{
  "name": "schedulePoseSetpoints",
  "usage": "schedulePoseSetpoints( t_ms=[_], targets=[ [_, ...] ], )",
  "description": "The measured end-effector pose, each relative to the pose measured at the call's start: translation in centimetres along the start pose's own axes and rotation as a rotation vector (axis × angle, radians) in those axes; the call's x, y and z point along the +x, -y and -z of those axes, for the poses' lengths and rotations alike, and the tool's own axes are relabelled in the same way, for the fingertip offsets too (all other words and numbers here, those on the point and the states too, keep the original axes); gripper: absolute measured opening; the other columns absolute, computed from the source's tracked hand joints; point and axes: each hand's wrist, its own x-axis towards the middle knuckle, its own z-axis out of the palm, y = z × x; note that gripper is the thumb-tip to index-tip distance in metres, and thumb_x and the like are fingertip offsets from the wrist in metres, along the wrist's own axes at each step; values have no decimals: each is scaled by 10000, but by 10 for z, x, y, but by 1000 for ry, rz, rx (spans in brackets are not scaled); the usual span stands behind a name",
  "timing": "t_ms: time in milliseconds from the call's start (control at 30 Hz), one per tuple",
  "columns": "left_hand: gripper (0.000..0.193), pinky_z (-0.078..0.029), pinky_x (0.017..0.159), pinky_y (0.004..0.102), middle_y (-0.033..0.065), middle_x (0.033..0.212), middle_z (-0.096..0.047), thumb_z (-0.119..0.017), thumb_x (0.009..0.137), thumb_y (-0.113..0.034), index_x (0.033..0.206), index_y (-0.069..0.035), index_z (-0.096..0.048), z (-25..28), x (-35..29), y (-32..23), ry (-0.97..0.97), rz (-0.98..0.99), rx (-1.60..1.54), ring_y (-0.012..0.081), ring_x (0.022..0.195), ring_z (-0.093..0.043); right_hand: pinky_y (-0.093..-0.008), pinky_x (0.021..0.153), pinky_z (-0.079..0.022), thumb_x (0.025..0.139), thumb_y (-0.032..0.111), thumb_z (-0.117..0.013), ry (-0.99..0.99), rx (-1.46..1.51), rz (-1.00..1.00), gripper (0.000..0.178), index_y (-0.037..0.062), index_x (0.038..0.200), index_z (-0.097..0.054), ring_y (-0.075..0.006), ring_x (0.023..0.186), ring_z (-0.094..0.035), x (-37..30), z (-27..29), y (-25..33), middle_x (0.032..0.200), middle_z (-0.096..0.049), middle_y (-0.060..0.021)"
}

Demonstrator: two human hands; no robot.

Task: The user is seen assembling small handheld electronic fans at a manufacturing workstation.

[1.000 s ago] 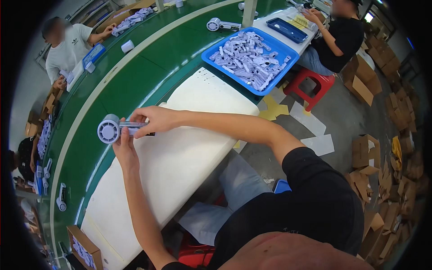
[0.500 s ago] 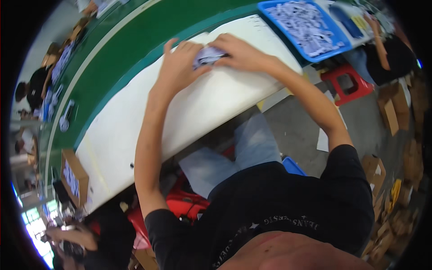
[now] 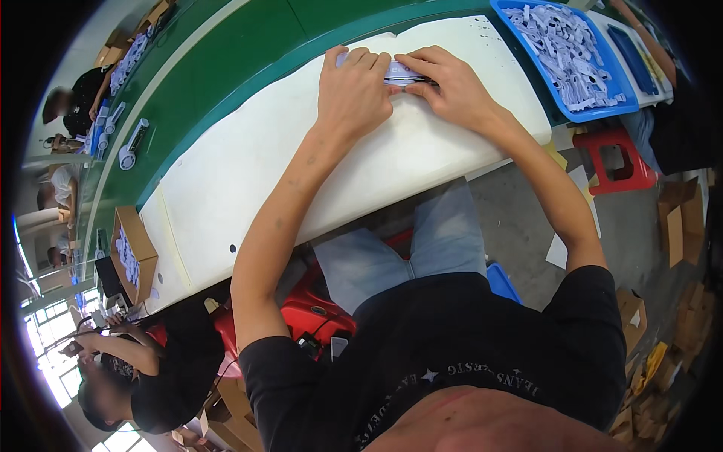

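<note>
A small pale lavender strip-shaped part (image 3: 403,73), with dark marks along it, lies between my hands over the far side of the white table (image 3: 301,173). My left hand (image 3: 356,87) has its fingers curled over the part's left end and hides that end. From the other side, my right hand (image 3: 456,87) pinches the right end between thumb and fingers. The exact kind of part cannot be made out.
A blue tray (image 3: 570,113) heaped with similar pale pieces stands at the right. A cardboard box (image 3: 143,260) with more pieces is at the left end. Beyond the white table runs a green surface (image 3: 248,60). Co-workers sit left and right; a red stool (image 3: 617,162) stands at right.
The view has shifted, so the scene sits differently in the picture. My hands are flatter and closer around the part, which now shows as a straight strip rather than a bunched shape.
</note>
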Motion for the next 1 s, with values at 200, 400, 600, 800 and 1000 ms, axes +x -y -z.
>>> schedulePoseSetpoints(
  t_ms=[200, 400, 600, 800, 1000],
  targets=[
    [315, -359, 954, 428, 113, 885, -667, -671, 777, -266, 972, -25, -617, 2, 0, 7, 75, -86, 91, 224, 934, -608, -358, 900, -463, 823, 130, -629, 15, 24, -13, 384, 29, 1191, -584, -309, 1032, -566, -1, -2, -2, 1147, -595, -147],
    [384, -366, 962, 417, 100, 962, -661, -671, 793, -268, 1075, -23, -581, -2, -3, 1, 101, -51, 40, 223, 963, -608, -369, 890, -466, 817, 169, -632, 4, 21, 27, 390, 12, 1171, -585, -302, 1021, -579, -3, -6, -4, 1128, -616, -145],
    [371, -381, 945, 413, 107, 918, -666, -650, 816, -296, 1058, -21, -587, -6, -8, 2, 78, -61, 77, 224, 921, -623, -371, 933, -454, 830, 122, -618, 22, -79, 21, 418, 11, 1227, -553, -321, 1060, -576, -3, -11, 5, 1179, -603, -153],
    [304, -395, 916, 404, 115, 869, -665, -623, 819, -242, 994, 4, -596, -2, -7, 19, 111, -162, -62, 219, 885, -630, -373, 877, -478, 822, 178, -622, -50, -68, 146, 403, 18, 1188, -570, -311, 1002, -594, -3, -19, -7, 1091, -635, -149],
    [242, -386, 918, 363, 114, 844, -634, -573, 798, -168, 957, 13, -589, -17, -12, 4, 44, -145, 180, 229, 853, -610, -372, 912, -463, 816, 128, -629, 70, -33, 28, 404, 10, 1198, -570, -315, 1045, -584, -1, -14, -1, 1144, -619, -150]
  ],
)
